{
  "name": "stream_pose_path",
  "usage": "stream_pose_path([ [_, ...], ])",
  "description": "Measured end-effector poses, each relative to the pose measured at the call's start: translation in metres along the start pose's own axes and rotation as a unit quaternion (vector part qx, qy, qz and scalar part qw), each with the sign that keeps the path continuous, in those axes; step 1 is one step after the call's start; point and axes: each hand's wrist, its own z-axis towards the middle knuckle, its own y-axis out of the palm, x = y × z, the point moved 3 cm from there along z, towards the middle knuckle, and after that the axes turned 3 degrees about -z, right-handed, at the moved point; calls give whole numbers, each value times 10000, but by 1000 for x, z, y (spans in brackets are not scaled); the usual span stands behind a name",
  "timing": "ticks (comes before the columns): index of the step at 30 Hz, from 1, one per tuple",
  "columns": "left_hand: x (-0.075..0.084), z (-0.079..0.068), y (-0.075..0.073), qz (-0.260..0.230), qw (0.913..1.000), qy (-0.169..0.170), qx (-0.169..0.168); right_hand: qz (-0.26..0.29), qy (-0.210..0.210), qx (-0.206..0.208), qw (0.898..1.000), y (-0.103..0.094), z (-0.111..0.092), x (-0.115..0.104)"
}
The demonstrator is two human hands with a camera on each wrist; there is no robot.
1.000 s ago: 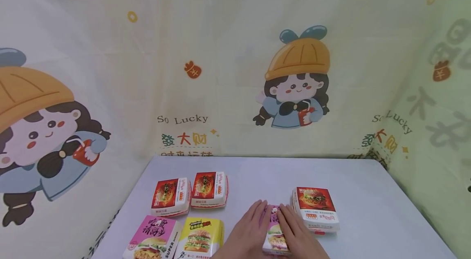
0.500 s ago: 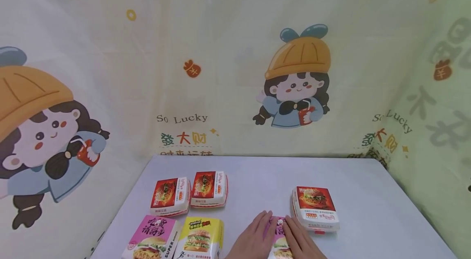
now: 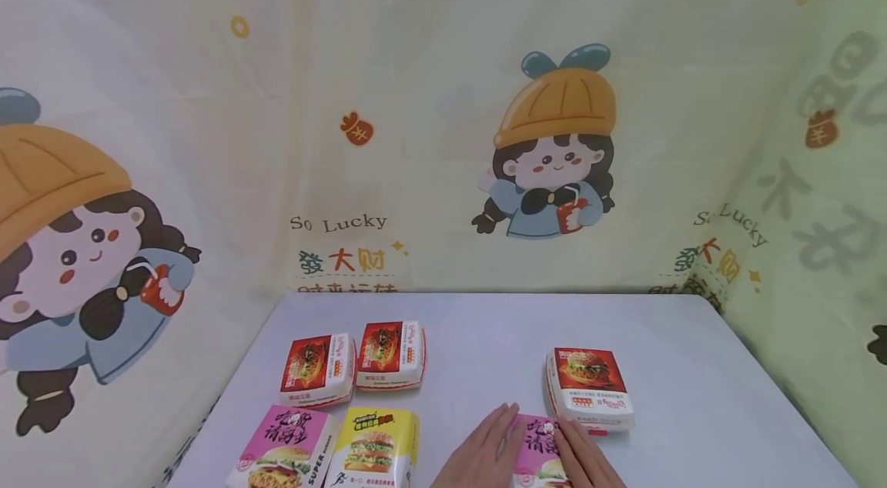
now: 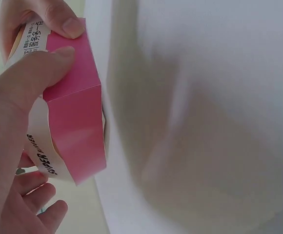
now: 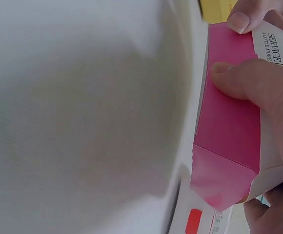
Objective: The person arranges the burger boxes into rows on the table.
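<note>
A pink burger box [image 3: 537, 453] with a printed burger on its lid is near the table's front edge, between both hands. My left hand [image 3: 483, 451] holds its left side and my right hand [image 3: 589, 459] its right side. In the left wrist view, the left thumb [image 4: 58, 61] presses the pink wall of the box [image 4: 78, 131], close to the other thumb. The right wrist view has the right thumb [image 5: 234, 78] against the same wall of the box [image 5: 229, 122]. The lower part of the box is cut off in the head view.
Behind the right hand is a red-and-white burger box [image 3: 589, 388]. At left stand two more red-and-white boxes [image 3: 319, 369], a pink box [image 3: 284, 446] and a yellow box [image 3: 374, 449]. A printed cloth [image 3: 416, 126] hangs behind the white table [image 3: 478, 342].
Both hands have moved toward the front edge and slightly right with the pink box. They are farther apart, and more of the lid's width shows. The other boxes have stayed put.
</note>
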Motion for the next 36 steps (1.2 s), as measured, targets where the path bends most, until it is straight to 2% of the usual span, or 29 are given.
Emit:
stream_pose_path([
  [2,2,-1,0,-357,9989,-153,-279,55,93,-42,9999,0,-3,1],
  [4,4,-1,2,-516,9981,-171,-286,106,104,-49,9999,1,-6,4],
  [6,7,-1,4,-461,9987,-127,-174,120,-39,2,9999,2,-9,8],
  [11,15,2,14,-54,9991,70,426,244,-528,239,9980,5,-16,19],
  [13,17,3,18,13,9985,87,542,345,-657,301,9968,5,-19,23],
  [16,22,6,21,81,9984,122,555,599,-823,427,9939,6,-21,30],
  [24,35,19,25,236,9974,249,636,841,-1054,953,9863,7,-27,48],
  [30,45,28,29,250,9973,140,669,868,-832,911,9886,4,-32,56],
  [33,49,32,32,436,9951,211,860,938,-720,890,9890,1,-35,60],
  [36,54,36,34,536,9943,245,888,919,-595,862,9902,-1,-37,65],
])
